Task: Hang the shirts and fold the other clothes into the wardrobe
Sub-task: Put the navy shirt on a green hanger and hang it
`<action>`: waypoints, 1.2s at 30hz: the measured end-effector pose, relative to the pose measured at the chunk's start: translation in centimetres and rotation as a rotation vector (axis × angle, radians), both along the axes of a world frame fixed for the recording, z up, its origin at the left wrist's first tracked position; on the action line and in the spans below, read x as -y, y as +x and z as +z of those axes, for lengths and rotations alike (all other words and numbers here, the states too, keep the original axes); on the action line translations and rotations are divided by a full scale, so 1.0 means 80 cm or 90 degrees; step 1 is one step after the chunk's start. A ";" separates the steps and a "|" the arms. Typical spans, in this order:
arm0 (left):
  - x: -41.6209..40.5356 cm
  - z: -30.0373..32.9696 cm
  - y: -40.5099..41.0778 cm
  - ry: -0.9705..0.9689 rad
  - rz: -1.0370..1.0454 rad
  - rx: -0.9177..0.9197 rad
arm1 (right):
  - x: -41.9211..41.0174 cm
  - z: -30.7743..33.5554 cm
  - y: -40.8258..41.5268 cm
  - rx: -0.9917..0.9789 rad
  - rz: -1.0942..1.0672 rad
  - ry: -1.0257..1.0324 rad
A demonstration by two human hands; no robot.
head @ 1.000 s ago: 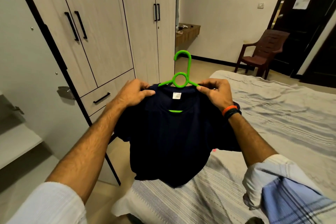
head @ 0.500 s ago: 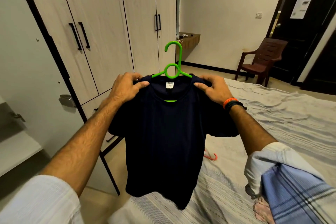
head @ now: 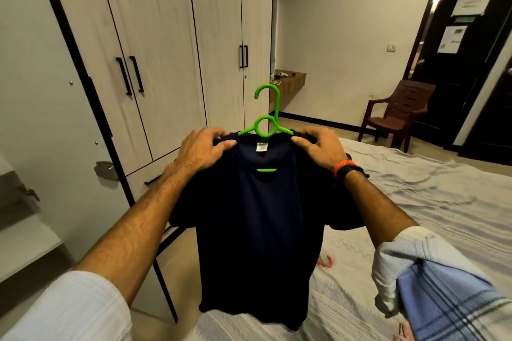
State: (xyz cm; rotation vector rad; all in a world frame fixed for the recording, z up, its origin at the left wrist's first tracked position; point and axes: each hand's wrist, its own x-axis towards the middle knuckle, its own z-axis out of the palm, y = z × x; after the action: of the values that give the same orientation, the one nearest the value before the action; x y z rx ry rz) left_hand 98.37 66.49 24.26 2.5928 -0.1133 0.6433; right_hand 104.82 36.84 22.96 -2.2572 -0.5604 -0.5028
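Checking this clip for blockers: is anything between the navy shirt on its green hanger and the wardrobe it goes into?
Both hands hold the navy shirt on the green hanger. No object stands between it and the wardrobe, but every wardrobe door facing the camera is closed.

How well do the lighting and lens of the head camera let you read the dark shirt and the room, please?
Head view: the navy T-shirt reads as a nearly flat dark mass, folds barely visible; the green hanger stands out sharply; wide-angle distortion bows the wardrobe edges; a bright glare spot sits by the dark door.
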 end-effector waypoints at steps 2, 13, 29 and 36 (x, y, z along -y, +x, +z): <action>0.003 -0.004 0.000 0.015 0.004 -0.018 | 0.000 -0.003 -0.001 -0.010 0.005 -0.007; 0.021 -0.008 -0.008 -0.013 0.017 0.043 | -0.005 -0.010 -0.006 -0.029 -0.020 -0.034; 0.015 0.007 -0.035 0.000 0.023 0.096 | -0.022 -0.002 -0.035 0.081 0.021 0.010; 0.017 0.010 -0.053 0.016 0.072 0.066 | -0.029 0.003 -0.045 0.049 0.031 -0.018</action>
State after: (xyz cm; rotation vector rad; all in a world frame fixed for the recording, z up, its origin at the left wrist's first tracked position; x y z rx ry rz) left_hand 94.11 65.16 25.09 2.6052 -0.0074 0.8217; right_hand 101.20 39.16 23.18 -2.2524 -0.6626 -0.5622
